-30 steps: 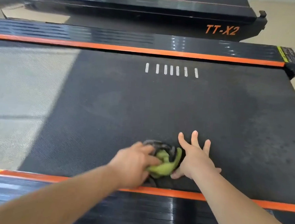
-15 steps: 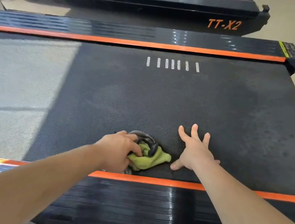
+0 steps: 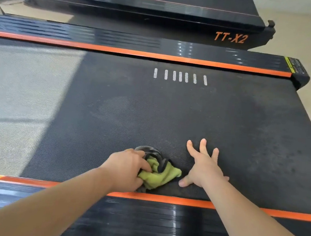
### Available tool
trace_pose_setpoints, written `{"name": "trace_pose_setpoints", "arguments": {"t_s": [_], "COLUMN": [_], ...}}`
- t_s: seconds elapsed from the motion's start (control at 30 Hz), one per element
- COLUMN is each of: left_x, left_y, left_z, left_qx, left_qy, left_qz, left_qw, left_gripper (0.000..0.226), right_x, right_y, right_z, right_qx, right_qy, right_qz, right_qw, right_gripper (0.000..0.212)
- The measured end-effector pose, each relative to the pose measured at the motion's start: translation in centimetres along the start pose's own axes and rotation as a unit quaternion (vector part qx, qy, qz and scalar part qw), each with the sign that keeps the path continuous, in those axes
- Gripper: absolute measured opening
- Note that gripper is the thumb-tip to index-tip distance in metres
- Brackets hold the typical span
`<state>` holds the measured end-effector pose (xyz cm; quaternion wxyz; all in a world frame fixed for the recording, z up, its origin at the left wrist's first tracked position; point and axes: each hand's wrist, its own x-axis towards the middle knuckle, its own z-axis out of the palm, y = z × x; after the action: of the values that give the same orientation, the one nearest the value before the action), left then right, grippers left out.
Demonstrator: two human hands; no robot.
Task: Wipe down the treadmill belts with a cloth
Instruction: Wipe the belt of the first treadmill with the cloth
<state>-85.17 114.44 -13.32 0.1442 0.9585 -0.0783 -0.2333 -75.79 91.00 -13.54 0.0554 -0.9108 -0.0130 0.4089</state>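
A black textured treadmill belt (image 3: pixel 151 113) fills the middle of the view, dusty in patches. My left hand (image 3: pixel 127 169) grips a bunched green and grey cloth (image 3: pixel 160 172) on the belt near its front edge. Just right of the cloth, my right hand (image 3: pixel 204 166) rests flat on the belt with its fingers spread, apart from the cloth by a small gap.
Orange-striped black side rails run along the near (image 3: pixel 162 199) and far (image 3: pixel 138 52) edges of the belt. A second treadmill (image 3: pixel 230 37) marked TT-X2 stands behind. Pale floor (image 3: pixel 309 27) shows at the right. Sunlight brightens the belt's left part (image 3: pixel 21 96).
My left hand slid the cloth to the left and then partly back toward the right hand. The right hand stayed planted on the belt.
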Motion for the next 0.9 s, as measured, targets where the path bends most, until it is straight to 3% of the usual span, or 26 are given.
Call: {"name": "trace_pose_setpoints", "arguments": {"t_s": [0.13, 0.23, 0.33, 0.43, 0.5, 0.53, 0.6, 0.67, 0.8, 0.83, 0.9], "left_x": [-0.7, 0.3, 2.0, 3.0, 3.9, 4.7, 6.5, 8.4, 10.6, 10.8, 11.0], "left_y": [-4.5, -0.2, 5.6, 7.5, 6.1, 5.0, 2.7, 1.9, 2.1, 1.3, -1.5], "left_z": [-0.6, 1.7, 3.8, 3.0, 0.9, 0.0, -2.0, -3.7, -6.4, -7.1, -8.8], "left_qx": [-0.016, -0.055, -0.062, 0.004, 0.052, 0.066, 0.052, -0.070, -0.413, -0.416, -0.304], "left_qy": [0.087, 0.149, 0.125, 0.015, 0.006, 0.026, 0.077, 0.124, 0.163, 0.192, 0.235], "left_qz": [-0.139, -0.214, -0.088, 0.090, 0.097, 0.068, -0.037, -0.125, -0.061, -0.054, -0.064], "left_qw": [0.986, 0.964, 0.986, 0.996, 0.994, 0.995, 0.995, 0.982, 0.894, 0.887, 0.921], "left_gripper": [0.045, 0.040, 0.041, 0.033, 0.034, 0.035, 0.039, 0.050, 0.061, 0.057, 0.056], "right_x": [0.3, 0.7, 0.8, 1.1, 1.9, 2.1, 2.2, 2.5, 3.7, 3.9, 4.1], "right_y": [-0.4, -0.3, 0.2, 1.4, 2.0, 1.8, 0.6, -1.1, -3.5, -4.0, -4.9], "right_z": [-0.2, -0.3, -3.0, -6.4, -6.8, -6.6, -6.0, -5.6, -5.5, -5.6, -5.8], "right_qx": [-0.005, -0.038, -0.054, 0.073, 0.159, 0.180, 0.198, 0.224, 0.229, 0.214, 0.183], "right_qy": [0.006, 0.009, 0.001, 0.065, 0.162, 0.199, 0.236, 0.274, 0.352, 0.362, 0.338], "right_qz": [0.005, -0.009, -0.037, -0.051, -0.040, -0.034, -0.038, -0.074, -0.189, -0.215, -0.256], "right_qw": [1.000, 0.999, 0.998, 0.994, 0.973, 0.963, 0.951, 0.933, 0.888, 0.881, 0.887], "right_gripper": [0.145, 0.147, 0.125, 0.065, 0.035, 0.030, 0.030, 0.031, 0.037, 0.039, 0.044]}}
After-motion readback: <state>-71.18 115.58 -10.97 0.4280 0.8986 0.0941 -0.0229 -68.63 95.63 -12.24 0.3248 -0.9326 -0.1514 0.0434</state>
